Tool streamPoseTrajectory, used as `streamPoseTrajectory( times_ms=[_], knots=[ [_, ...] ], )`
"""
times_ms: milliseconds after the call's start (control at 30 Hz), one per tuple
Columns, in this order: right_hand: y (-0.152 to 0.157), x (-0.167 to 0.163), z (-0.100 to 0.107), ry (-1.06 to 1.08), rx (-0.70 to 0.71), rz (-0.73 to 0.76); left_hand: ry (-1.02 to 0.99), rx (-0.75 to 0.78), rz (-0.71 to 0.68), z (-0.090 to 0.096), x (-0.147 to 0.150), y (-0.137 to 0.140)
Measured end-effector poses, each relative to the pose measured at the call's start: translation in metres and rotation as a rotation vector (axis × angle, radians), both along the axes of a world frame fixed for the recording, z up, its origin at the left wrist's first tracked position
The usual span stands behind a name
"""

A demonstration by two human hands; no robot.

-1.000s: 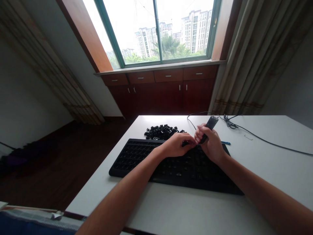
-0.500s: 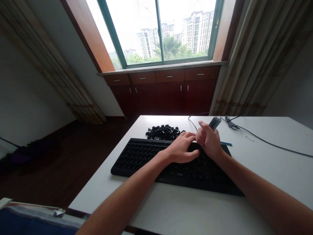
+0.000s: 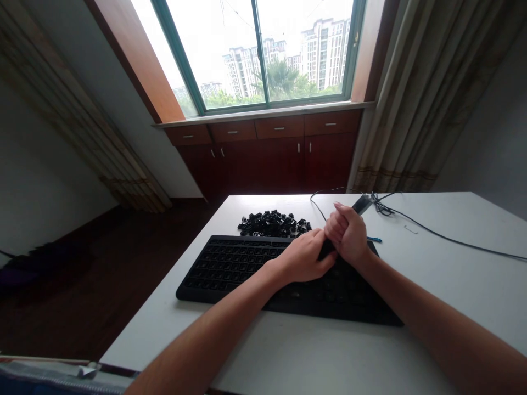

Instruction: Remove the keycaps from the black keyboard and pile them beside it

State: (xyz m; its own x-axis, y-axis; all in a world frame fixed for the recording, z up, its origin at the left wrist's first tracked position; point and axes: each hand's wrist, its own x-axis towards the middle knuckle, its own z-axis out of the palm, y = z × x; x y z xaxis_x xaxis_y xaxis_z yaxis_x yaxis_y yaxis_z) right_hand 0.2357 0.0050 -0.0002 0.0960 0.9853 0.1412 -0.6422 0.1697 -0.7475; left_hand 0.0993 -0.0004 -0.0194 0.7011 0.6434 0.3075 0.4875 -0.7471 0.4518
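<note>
My right hand [image 3: 348, 233] is a fist around a dark, flat, brush-like tool [image 3: 362, 204], whose greyish end sticks out above the thumb. Its exact kind is hard to make out. Against that fist, my left hand [image 3: 307, 255] curls its fingers and thumb about a black part in line with the tool, apparently its lower end. Both hands are over a black keyboard [image 3: 230, 263] with its keycaps off on the left part; forearms and hands hide much of its right half. Behind it lies a pile of loose black keycaps [image 3: 269, 224].
The keyboard rests on a white table [image 3: 263, 351]. Right of the hands are a blue stick [image 3: 374, 239], a thin bent wire [image 3: 410, 230] and a black cable [image 3: 444, 237]. Beyond the table stands a red-brown cabinet [image 3: 263, 164] under a window.
The left fingers, stretched out before, are now more bent and closer to the right fist, with a black part between thumb and fingers. The view has shifted slightly.
</note>
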Motion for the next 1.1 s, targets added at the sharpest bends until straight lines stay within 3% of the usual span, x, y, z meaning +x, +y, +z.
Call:
streamPoseTrajectory(
  times_ms=[133,233,367,600,767,867,1100],
  knots=[
    [-0.003,0.007,-0.003,-0.013,-0.005,0.09,-0.135,-0.017,-0.042,0.003,-0.007,0.005],
    [-0.005,0.009,-0.004,-0.049,0.014,0.071,-0.226,-0.04,-0.07,0.001,-0.009,0.011],
    [-0.007,0.007,-0.003,-0.136,-0.002,-0.078,-0.297,-0.042,-0.026,-0.004,-0.01,0.013],
    [-0.006,0.015,-0.008,-0.616,-0.051,-0.351,-0.303,0.03,0.09,-0.002,-0.009,0.008],
    [0.0,0.027,-0.012,-0.561,-0.124,-0.198,-0.355,-0.124,0.083,0.0,-0.008,0.007],
    [0.0,0.028,-0.009,-0.426,-0.058,-0.129,-0.423,-0.29,0.034,0.003,-0.009,0.007],
    [-0.007,0.022,-0.002,-0.394,0.067,-0.079,-0.512,-0.505,-0.001,0.012,-0.012,0.012]
  ],
)
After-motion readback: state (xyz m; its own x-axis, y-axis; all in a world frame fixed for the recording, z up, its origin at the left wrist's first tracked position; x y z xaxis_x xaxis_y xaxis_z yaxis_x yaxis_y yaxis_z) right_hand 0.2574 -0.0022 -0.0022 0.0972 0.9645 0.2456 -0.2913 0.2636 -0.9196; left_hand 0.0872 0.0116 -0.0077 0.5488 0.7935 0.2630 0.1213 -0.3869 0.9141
